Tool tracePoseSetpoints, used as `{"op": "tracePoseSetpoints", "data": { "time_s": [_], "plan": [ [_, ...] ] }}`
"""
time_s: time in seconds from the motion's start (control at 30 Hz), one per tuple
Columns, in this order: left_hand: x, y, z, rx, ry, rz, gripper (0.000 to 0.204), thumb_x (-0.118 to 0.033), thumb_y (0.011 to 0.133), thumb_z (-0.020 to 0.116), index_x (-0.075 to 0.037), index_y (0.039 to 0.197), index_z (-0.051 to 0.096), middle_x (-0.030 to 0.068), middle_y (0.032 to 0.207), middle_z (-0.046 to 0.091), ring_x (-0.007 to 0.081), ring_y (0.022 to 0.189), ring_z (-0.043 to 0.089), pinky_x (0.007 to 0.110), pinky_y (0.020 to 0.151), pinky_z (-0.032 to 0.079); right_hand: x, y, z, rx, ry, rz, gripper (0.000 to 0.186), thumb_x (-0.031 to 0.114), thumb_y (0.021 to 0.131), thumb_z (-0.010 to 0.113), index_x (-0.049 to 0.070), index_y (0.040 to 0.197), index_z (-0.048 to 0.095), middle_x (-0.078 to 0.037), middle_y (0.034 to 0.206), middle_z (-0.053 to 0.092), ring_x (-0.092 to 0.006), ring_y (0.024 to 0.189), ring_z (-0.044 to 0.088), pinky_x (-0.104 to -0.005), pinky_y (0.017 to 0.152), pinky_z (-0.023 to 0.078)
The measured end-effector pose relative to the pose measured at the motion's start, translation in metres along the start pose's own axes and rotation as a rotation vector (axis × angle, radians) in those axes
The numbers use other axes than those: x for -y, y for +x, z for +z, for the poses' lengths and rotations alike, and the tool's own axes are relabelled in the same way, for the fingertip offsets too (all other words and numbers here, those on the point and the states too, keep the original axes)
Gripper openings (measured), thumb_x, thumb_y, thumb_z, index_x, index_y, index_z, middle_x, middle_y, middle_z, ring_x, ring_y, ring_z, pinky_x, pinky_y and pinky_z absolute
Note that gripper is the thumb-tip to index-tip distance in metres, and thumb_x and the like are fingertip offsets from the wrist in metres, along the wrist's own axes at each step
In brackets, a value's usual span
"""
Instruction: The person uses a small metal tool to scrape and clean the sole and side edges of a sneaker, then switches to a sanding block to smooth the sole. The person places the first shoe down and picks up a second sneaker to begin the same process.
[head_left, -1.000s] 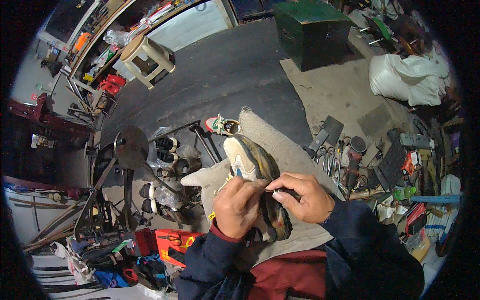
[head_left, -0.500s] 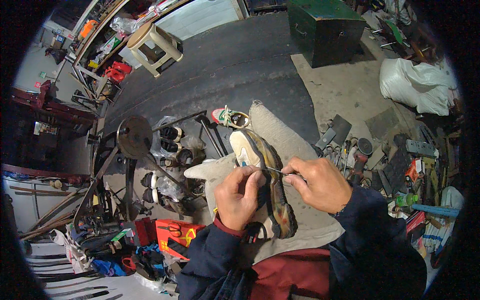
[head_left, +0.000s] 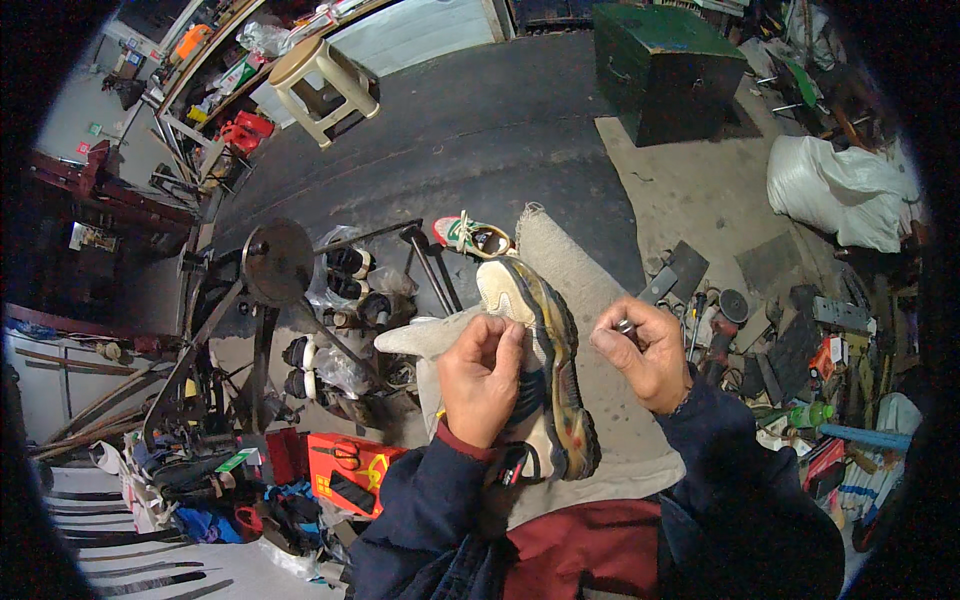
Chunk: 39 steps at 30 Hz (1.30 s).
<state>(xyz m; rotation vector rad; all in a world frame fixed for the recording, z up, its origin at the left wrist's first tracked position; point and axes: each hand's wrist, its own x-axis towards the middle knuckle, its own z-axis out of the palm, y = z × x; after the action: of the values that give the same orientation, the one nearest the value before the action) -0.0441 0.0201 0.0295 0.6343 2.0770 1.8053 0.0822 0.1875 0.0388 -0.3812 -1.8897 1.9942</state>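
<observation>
A beige and dark sneaker [head_left: 560, 385] lies on its side across my lap, its toe pointing away and its thick sole to the right. Under it spreads a grey cloth [head_left: 635, 450]. My left hand [head_left: 480, 380] is closed in a pinch over the shoe's upper; whatever is between the fingertips is too small to make out. To the right of the sole, apart from the shoe, my right hand [head_left: 645, 355] is curled around a slim metal tool [head_left: 625, 327], of which only a short shiny end shows. A red, green and white shoe [head_left: 470, 237] sits just beyond the toe.
A metal stand with a round plate [head_left: 278, 262] rises at the left, near several bagged shoes [head_left: 345, 290]. Scissors lie on a red box [head_left: 345, 468]. Hand tools and an angle grinder [head_left: 722, 325] clutter the right. Farther off are a stool [head_left: 325, 90], a green chest [head_left: 665, 75] and a white sack [head_left: 840, 190].
My right hand has drawn back to the right, away from the shoe and my left hand. The tool's thin shaft, earlier reaching toward my left fingers, is now mostly hidden in my grip.
</observation>
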Motion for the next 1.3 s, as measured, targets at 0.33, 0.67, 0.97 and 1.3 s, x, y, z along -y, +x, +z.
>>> {"op": "tracePoseSetpoints", "data": {
  "time_s": [0.33, 0.67, 0.97, 1.3],
  "plan": [
    [0.001, -0.001, -0.001, 0.004, -0.002, -0.017, 0.011, -0.006, 0.098, 0.067, 0.002, 0.090, 0.066, -0.0012, 0.076, 0.065, 0.0038, 0.072, 0.057, 0.023, 0.064, 0.047, -0.009, 0.003, 0.015, -0.007, -0.764, -0.196, 0.021, 0.015, 0.085, 0.082, 0.002, 0.092, 0.068, -0.008, 0.057, 0.053, -0.0192, 0.049, 0.055, -0.0323, 0.051, 0.043],
    [-0.007, -0.006, -0.006, 0.047, 0.048, 0.049, 0.014, -0.010, 0.102, 0.063, 0.002, 0.105, 0.069, -0.0014, 0.085, 0.067, 0.0057, 0.074, 0.058, 0.022, 0.069, 0.048, -0.001, -0.007, 0.018, -0.018, -0.273, -0.202, 0.009, 0.009, 0.093, 0.062, 0.000, 0.092, 0.061, -0.006, 0.088, 0.060, -0.0093, 0.063, 0.048, -0.0245, 0.059, 0.037],
    [-0.010, -0.100, -0.093, -0.007, 0.437, 0.129, 0.031, 0.004, 0.093, 0.056, -0.003, 0.120, 0.070, 0.0161, 0.074, 0.063, 0.0259, 0.058, 0.062, 0.032, 0.057, 0.046, -0.033, -0.009, 0.040, 0.007, 0.079, 0.034, 0.014, 0.017, 0.101, 0.052, 0.005, 0.094, 0.052, -0.001, 0.080, 0.051, -0.0108, 0.073, 0.047, -0.0280, 0.071, 0.042],
    [0.094, -0.250, -0.222, 0.081, 1.016, -0.072, 0.025, -0.002, 0.090, 0.061, -0.011, 0.111, 0.071, 0.0172, 0.082, 0.070, 0.0326, 0.074, 0.071, 0.038, 0.068, 0.055, -0.040, -0.010, 0.043, -0.013, 0.070, -0.034, 0.011, 0.012, 0.102, 0.050, 0.004, 0.094, 0.047, -0.004, 0.080, 0.051, -0.0110, 0.072, 0.046, -0.0290, 0.068, 0.041]
  ]
}}
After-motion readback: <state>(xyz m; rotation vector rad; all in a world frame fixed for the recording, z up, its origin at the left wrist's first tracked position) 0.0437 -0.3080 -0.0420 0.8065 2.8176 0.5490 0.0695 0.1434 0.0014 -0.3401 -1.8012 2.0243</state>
